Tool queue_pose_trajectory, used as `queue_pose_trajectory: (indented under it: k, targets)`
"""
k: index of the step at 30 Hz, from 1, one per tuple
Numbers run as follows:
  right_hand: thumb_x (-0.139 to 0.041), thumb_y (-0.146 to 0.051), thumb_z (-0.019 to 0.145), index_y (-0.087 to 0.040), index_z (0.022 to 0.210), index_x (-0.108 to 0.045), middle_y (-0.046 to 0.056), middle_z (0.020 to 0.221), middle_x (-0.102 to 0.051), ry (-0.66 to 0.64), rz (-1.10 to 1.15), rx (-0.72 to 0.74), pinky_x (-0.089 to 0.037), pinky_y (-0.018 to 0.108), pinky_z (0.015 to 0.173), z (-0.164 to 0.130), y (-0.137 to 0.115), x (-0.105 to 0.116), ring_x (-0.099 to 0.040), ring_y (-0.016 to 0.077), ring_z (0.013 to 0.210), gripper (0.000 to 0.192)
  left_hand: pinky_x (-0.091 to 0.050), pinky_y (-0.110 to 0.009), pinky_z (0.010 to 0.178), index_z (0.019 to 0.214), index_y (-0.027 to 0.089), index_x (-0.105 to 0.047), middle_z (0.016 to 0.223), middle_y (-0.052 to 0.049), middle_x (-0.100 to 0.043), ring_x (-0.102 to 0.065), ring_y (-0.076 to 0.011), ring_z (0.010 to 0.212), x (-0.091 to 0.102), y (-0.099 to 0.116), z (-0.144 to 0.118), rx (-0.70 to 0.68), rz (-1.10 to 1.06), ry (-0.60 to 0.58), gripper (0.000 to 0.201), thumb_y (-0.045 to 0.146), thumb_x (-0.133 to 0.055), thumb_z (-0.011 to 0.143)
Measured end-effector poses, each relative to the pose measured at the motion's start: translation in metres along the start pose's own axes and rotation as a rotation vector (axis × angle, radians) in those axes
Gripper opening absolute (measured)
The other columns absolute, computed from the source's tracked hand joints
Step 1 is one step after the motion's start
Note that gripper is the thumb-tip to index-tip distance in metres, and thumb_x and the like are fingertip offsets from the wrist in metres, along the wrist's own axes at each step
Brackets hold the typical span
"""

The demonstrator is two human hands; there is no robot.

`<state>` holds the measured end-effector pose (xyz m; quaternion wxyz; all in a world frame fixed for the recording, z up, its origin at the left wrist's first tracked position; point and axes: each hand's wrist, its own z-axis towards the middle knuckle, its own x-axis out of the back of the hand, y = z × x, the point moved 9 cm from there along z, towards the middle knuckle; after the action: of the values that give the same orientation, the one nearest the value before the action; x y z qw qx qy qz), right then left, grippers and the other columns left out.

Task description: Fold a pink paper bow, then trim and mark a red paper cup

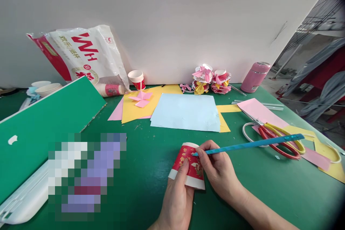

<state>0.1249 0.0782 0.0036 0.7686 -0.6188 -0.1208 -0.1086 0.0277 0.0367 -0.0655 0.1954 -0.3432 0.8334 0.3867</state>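
Note:
In the head view a red paper cup with gold print and white bands is gripped by my left hand. Its wider end faces down toward me; the thumb presses on its side and the other fingers are hidden behind or inside it. Pinched between the thumb and fingers of my right hand is a long, slim blue stick, perhaps rolled paper. Its narrow tip touches or nearly touches the cup's printed side, while the far end slants up to the right.
Behind lie light-blue paper, yellow paper and pink paper pieces. Scissors rest at right. Decorated cups, a pink flask and a cup bag line the wall. A green board slants at left.

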Motion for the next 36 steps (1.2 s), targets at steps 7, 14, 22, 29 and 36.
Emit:
queue_pose_trajectory:
  k: [7, 14, 22, 29, 36]
  targets:
    - [-0.042, -0.032, 0.090, -0.020, 0.075, -0.046, -0.004, 0.051, -0.048, -0.040, 0.046, -0.053, -0.035, 0.021, 0.042, 0.000, 0.004, -0.006, -0.044, 0.0114, 0.044, 0.020, -0.046, -0.033, 0.089, 0.109, 0.016, -0.059, 0.097, -0.008, -0.070, -0.058, -0.0237, 0.105, -0.003, 0.000, -0.001, -0.002, -0.004, -0.030, 0.029, 0.030, -0.055, 0.084]
    - [-0.041, -0.029, 0.089, -0.021, 0.069, -0.042, -0.005, 0.053, -0.044, 0.021, -0.048, 0.006, -0.034, 0.022, 0.043, 0.001, 0.000, 0.003, -0.041, 0.0112, 0.046, 0.021, -0.048, -0.034, 0.086, 0.110, 0.014, -0.058, 0.097, -0.010, -0.070, -0.061, -0.0244, 0.099, 0.001, 0.001, 0.000, 0.016, -0.012, 0.026, 0.030, 0.026, -0.055, 0.084]
    - [-0.039, -0.028, 0.088, -0.023, 0.066, -0.039, -0.003, 0.055, -0.043, 0.055, -0.078, 0.002, -0.034, 0.023, 0.045, 0.000, 0.004, 0.007, -0.041, 0.0123, 0.049, 0.023, -0.047, -0.034, 0.086, 0.111, 0.012, -0.057, 0.098, -0.011, -0.070, -0.061, -0.0241, 0.099, -0.001, 0.000, 0.000, 0.017, -0.033, -0.005, 0.031, 0.027, -0.055, 0.084]
    - [-0.040, -0.032, 0.089, -0.022, 0.069, -0.043, -0.004, 0.054, -0.044, 0.045, -0.049, -0.031, -0.034, 0.023, 0.045, 0.000, 0.007, 0.004, -0.041, 0.0124, 0.048, 0.023, -0.047, -0.035, 0.086, 0.111, 0.013, -0.057, 0.098, -0.011, -0.070, -0.060, -0.0249, 0.100, -0.002, 0.001, 0.000, 0.024, -0.036, -0.016, 0.031, 0.029, -0.054, 0.084]
    - [-0.041, -0.031, 0.088, -0.022, 0.067, -0.042, -0.004, 0.053, -0.043, 0.044, -0.055, -0.020, -0.033, 0.024, 0.045, 0.002, 0.006, 0.004, -0.041, 0.0123, 0.048, 0.023, -0.048, -0.035, 0.085, 0.109, 0.014, -0.058, 0.097, -0.011, -0.069, -0.060, -0.0259, 0.102, 0.000, 0.001, 0.002, 0.028, -0.043, -0.006, 0.030, 0.029, -0.055, 0.083]
